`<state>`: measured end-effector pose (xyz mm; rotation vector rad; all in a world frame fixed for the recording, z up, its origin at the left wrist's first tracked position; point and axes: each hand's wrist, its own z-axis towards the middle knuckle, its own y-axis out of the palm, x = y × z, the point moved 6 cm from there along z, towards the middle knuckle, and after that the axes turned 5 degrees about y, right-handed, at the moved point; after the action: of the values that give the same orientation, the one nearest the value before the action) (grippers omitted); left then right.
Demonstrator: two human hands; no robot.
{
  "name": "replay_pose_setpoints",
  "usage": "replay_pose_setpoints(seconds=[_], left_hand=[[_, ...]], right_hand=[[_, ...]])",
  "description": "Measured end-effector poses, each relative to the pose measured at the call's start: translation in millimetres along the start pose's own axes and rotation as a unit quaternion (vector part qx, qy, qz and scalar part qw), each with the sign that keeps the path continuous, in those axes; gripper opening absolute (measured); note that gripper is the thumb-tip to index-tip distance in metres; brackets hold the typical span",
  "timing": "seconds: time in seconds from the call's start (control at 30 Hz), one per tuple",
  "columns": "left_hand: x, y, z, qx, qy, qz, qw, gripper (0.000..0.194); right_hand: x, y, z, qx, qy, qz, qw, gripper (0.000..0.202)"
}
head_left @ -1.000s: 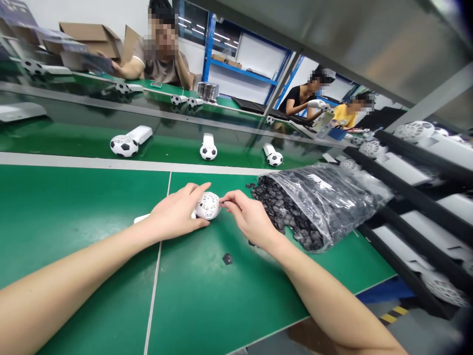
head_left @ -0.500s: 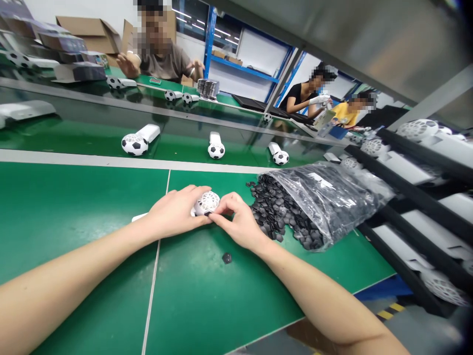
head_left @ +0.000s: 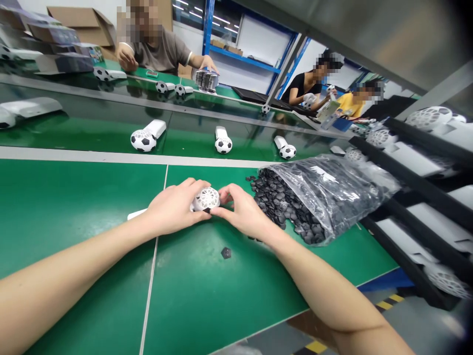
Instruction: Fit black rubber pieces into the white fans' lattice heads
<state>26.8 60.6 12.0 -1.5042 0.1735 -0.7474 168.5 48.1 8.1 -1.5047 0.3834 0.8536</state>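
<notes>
My left hand (head_left: 179,207) is closed around a white football-shaped device (head_left: 208,199) with an openwork lattice shell. Its white handle (head_left: 136,214) sticks out under the wrist on the left. A black pentagon piece (head_left: 207,210) shows at the ball's lower front edge. My right hand (head_left: 238,212) is curled at the ball's right side, its thumb pressing beside that black piece and its fingers bent against the far side. A loose black pentagon (head_left: 226,253) lies on the green table (head_left: 192,296) below the hands.
Right of my hands, a clear plastic bag (head_left: 332,197) spills many black pentagons (head_left: 273,197). A black rack (head_left: 410,212) of white devices stands at right. Beyond the pale table edge (head_left: 74,154), finished black-and-white football devices (head_left: 223,143) lie on a green conveyor. Co-workers (head_left: 162,54) sit opposite.
My right fingers have shifted from pinching at the ball's front edge to spreading round its right side, with the thumb still at the black piece. The devices on the conveyor appear slightly further right.
</notes>
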Motion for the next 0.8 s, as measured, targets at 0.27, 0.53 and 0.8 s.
replay_pose_setpoints(seconds=[0.27,0.53,0.8], left_hand=[[-7.4,2.9,4.1,-0.017,0.046,0.002,0.999,0.056],[-5.2,1.6,1.7,-0.026,0.101,0.038,0.994,0.061],[-0.8,0.3,2.2,-0.023,0.102,0.05,0.993,0.06]], right_hand=[[-17.4,9.5,-34.7,-0.258,-0.023,-0.225,0.939,0.028],[-18.4,14.1,-33.7,-0.246,-0.02,-0.124,0.961,0.011],[-0.7,-1.6,-14.3,-0.103,0.076,0.207,0.97,0.012]])
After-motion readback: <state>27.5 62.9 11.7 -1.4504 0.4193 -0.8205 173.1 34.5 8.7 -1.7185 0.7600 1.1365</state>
